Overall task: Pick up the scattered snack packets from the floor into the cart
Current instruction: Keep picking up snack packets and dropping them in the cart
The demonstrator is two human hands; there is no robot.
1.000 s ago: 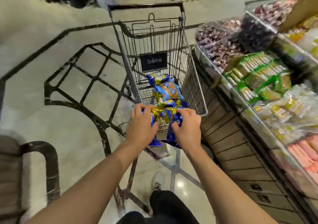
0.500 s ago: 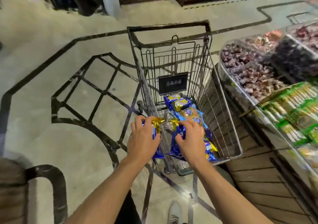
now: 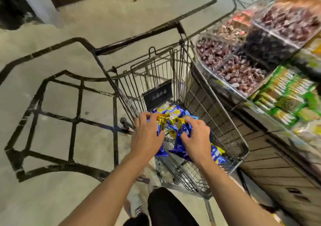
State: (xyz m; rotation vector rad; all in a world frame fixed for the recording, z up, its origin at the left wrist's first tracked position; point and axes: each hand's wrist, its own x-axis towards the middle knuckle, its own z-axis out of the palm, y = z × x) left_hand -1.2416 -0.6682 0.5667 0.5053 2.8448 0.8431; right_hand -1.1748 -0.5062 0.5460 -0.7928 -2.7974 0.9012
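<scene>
A wire shopping cart [image 3: 241, 144] stands in front of me with blue and gold snack packets [image 3: 175, 111] lying in its basket. My left hand [image 3: 146, 135] grips blue and gold packets [image 3: 160, 123] over the cart's near left side. My right hand [image 3: 196, 139] grips another bunch of blue packets [image 3: 180, 142] just beside it, above the basket. More packets [image 3: 216, 153] show under my right wrist inside the cart.
A wooden display counter [image 3: 271, 156] runs along the cart's right side, holding clear bins of wrapped sweets [image 3: 231, 64] and green packs [image 3: 284, 97]. The pale floor [image 3: 52, 104] with black inlaid lines spreads to the left. My leg and shoe [image 3: 139, 208] are below.
Both hands have carried their packets forward over the cart's basket. The view has closed in on the cart and swung left of the counter.
</scene>
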